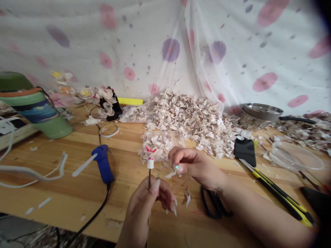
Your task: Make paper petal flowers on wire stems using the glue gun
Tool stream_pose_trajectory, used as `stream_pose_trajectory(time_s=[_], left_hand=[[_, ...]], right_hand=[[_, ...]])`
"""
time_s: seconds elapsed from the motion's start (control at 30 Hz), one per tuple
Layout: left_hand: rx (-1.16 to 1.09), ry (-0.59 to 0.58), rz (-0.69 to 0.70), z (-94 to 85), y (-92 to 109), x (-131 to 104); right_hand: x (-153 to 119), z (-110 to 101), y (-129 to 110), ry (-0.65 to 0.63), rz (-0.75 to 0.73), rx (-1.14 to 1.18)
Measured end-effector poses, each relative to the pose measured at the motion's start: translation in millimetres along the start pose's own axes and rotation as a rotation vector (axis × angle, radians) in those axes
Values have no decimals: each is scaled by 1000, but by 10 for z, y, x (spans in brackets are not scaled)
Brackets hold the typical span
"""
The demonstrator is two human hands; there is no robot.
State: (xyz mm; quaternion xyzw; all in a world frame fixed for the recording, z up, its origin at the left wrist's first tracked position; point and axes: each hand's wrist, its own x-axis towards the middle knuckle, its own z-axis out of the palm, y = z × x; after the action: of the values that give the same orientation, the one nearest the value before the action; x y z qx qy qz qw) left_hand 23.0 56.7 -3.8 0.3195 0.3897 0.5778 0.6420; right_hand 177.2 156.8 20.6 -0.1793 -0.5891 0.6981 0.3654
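Grip of the left hand [148, 201] is wrapped around a dark stem [149, 178], held nearly upright and topped by a white cap [150, 164]. Just right of the cap, the right hand [195, 166] pinches a pale scrap [170, 175]. Behind lies a clear box [178, 136] of petals [155, 141], then a large petal heap [186, 113]. On the desk [124, 146], a blue glue gun [104, 165] sits left, 2 white slivers [44, 202] nearer the front edge; a cutter [275, 189] lies right.
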Motion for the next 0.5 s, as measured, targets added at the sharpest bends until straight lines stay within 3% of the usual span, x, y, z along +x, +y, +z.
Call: stream_pose_trajectory(time_s=[0.1, 0.2, 0.33, 0.5], left_hand=[[102, 102, -22, -7, 36, 7], [265, 194, 1, 26, 57, 1], [412, 163, -7, 34, 39, -57], [395, 149, -72, 2, 16, -111]], right_hand=[[-17, -5, -167, 195, 162, -115], [-28, -20, -326, 312, 242, -205], [-73, -33, -509, 328, 262, -311], [-169, 23, -675, 290, 148, -434]])
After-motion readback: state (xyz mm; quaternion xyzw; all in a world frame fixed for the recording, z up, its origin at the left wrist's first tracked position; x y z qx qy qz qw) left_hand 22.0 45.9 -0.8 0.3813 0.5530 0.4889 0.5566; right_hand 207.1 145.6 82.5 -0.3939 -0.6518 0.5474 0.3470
